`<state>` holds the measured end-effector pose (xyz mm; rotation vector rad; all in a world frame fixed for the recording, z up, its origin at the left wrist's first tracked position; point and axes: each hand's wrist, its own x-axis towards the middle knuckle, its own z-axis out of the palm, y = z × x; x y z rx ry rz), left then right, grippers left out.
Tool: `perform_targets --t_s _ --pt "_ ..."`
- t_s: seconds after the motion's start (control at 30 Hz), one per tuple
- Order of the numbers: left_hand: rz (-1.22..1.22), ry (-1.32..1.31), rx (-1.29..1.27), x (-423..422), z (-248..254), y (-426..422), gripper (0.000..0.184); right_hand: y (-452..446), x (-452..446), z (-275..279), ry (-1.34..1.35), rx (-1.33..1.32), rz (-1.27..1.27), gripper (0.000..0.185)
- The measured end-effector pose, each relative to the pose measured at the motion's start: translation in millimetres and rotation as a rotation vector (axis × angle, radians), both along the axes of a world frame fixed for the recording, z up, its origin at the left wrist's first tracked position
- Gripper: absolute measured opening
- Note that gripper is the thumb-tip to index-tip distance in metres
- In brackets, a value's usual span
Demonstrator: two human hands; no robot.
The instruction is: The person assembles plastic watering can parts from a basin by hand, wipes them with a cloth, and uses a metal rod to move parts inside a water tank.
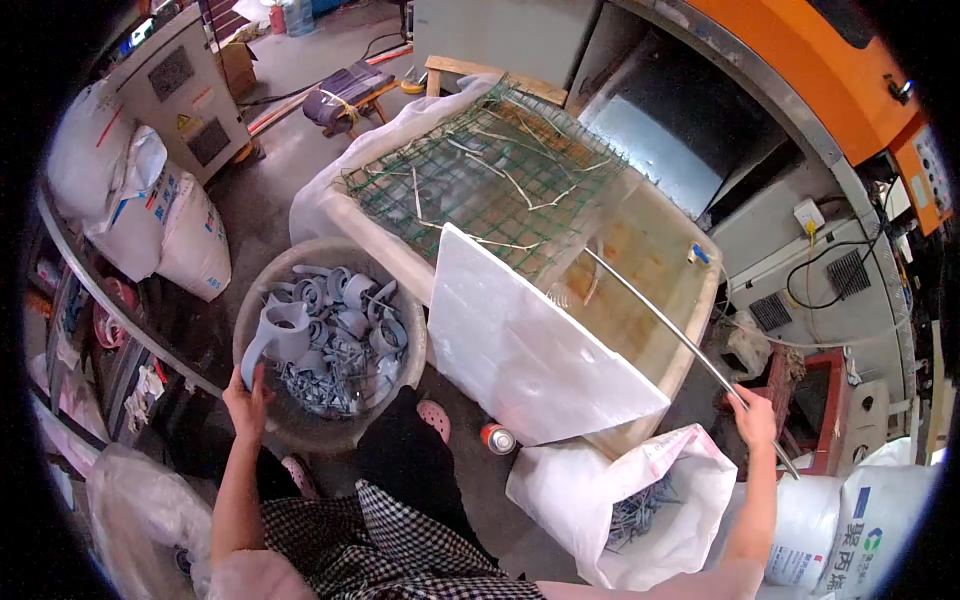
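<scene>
My left hand (pixel 248 402) is closed on the curved arm of a grey plastic part (pixel 284 335), which has a ring-shaped end. It is held over a round tub (pixel 246 290) with several similar grey ring-shaped pieces and thin grey sticks in it. My right hand (pixel 754 416) grips a long thin metal rod (pixel 672 325) near its lower end. The rod slants up and left over a water-filled trough (pixel 690 330), its far end close to the water. Whether that end carries a tool head, I cannot make out.
A green wire mesh (pixel 400 190) with pale sticks covers the trough's far part. A white board (pixel 520 350) leans against its near side. An open white sack (pixel 560 490) of grey sticks stands below, beside a small can (pixel 497 438). Filled sacks (pixel 195 235) stand left.
</scene>
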<state>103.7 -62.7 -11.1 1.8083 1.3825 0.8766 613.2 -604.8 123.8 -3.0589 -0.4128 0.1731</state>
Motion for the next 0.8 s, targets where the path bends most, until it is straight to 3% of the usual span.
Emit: perform_targets --t_s 0.1,0.2,0.27,0.67,0.77,0.8 --pt "-0.003 -0.017 0.016 5 5 -3 0.022 -47 -19 33 0.013 -0.032 0.023 0.045" --pt "-0.017 -0.043 0.018 0 1 -2 0.022 -58 -45 57 0.086 -0.046 -0.094 0.039" --pt "-0.017 -0.014 0.044 -2 9 -5 0.021 -81 -45 47 0.047 -0.013 -0.005 0.038" --pt "0.053 -0.034 0.049 -28 31 -7 0.020 -79 -44 68 0.034 -0.051 -0.080 0.040" --pt "0.061 -0.081 0.039 -28 15 -1 0.021 -92 -36 59 0.024 0.004 -0.037 0.040" --pt "0.065 -0.149 0.031 -29 10 2 0.022 -102 -29 43 0.030 0.154 0.080 0.040"
